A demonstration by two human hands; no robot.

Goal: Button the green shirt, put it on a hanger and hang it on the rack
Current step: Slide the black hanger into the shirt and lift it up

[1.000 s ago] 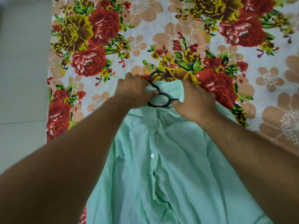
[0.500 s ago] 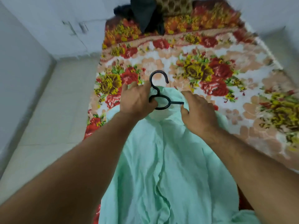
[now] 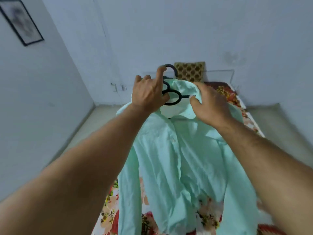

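Above bed [image 3: 229, 94], head view: green shirt [image 3: 177, 158] hangs on black hanger [image 3: 179, 97], held up in the air, lower part draping down over bed's floral sheet. Left hand [image 3: 149, 94] grips hanger neck, fingers curled round it, index finger raised against hook. Right hand [image 3: 210, 106] pinches shirt collar beside hanger's ring. One white button visible on placket. Patterned cushion [image 3: 189, 71] at bed's far end, against wall. Framed picture [image 3: 22, 21] on wall far left of bed.
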